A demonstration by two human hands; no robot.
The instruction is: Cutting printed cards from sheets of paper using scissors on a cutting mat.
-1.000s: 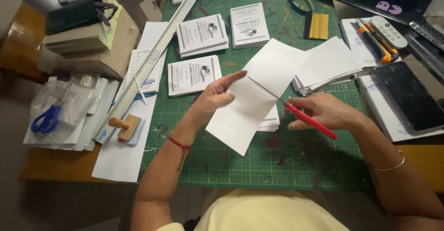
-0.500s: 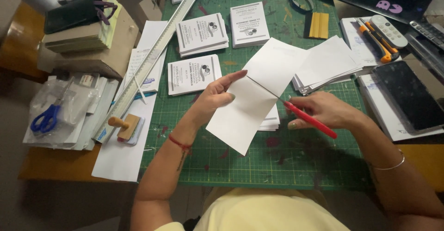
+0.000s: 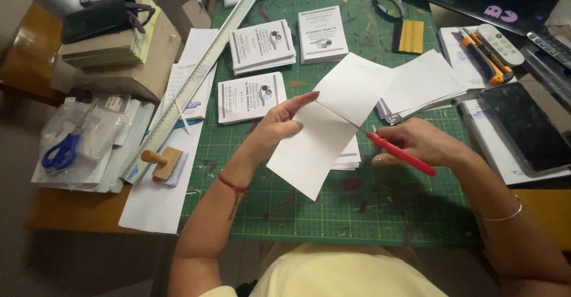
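Observation:
My left hand (image 3: 279,124) holds a folded white paper sheet (image 3: 324,124) above the green cutting mat (image 3: 333,213), thumb on top and index finger stretched along the crease. My right hand (image 3: 416,142) grips a red-handled cutting tool (image 3: 399,153), its tip at the right end of the crease. A small stack of white sheets (image 3: 348,157) lies under the held paper.
A pile of cut white sheets (image 3: 422,86) and three stacks of printed booklets (image 3: 250,94) lie on the mat. A long metal ruler (image 3: 190,83), wooden stamp (image 3: 163,160), blue scissors (image 3: 59,154), yellow block (image 3: 411,36), orange knife (image 3: 482,56), remote (image 3: 499,44) and dark tablet (image 3: 526,127) surround it.

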